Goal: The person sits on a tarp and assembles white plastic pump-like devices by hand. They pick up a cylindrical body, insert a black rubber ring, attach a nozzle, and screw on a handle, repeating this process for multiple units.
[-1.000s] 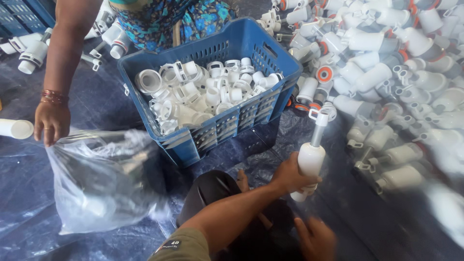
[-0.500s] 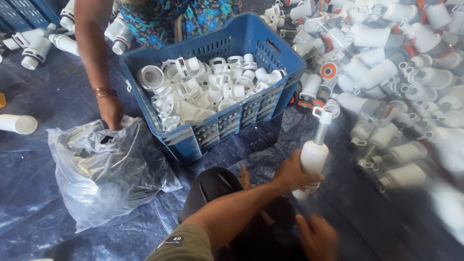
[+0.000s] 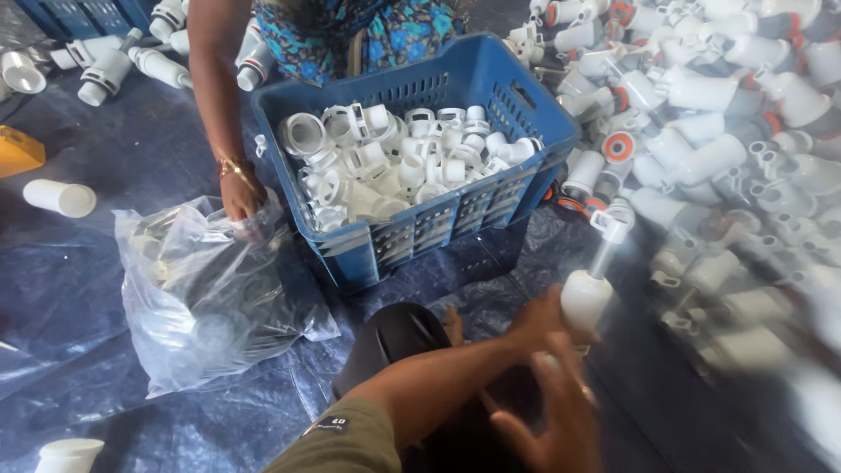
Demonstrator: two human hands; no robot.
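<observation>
Left hand (image 3: 539, 320) grips a white plastic fitting (image 3: 585, 296), fingers wrapped round its rounded body; forearm comes up from bottom centre, olive sleeve (image 3: 342, 442) at the elbow. Right hand (image 3: 552, 420) sits just below it, fingers spread, blurred, holding nothing that I can make out.

Nearby: a dark rounded thing (image 3: 399, 337) lies under the left forearm, what it is I cannot tell. Blue tarp (image 3: 105, 412) covers the floor. A clear plastic bag (image 3: 206, 298) sits to the left, crumpled, with pale pieces dimly showing inside. A co-worker's hand (image 3: 241, 194), bangle at the wrist, pinches the bag's top edge beside the crate.

Fitting: white, bulbous at the base, thin stem rising to a small square loop at the top; held upright, slightly tilted, above the tarp, just right of the crate's near corner.

Further off: blue crate (image 3: 420, 232), slotted walls, filled with white rings and caps (image 3: 394, 162). To the right, a big heap of white fittings (image 3: 727, 149), some with orange rings. More white pieces (image 3: 114, 61) lie at top left; a white cup (image 3: 60, 197) on its side at left; a yellow thing (image 3: 17, 151) at the left edge.
</observation>
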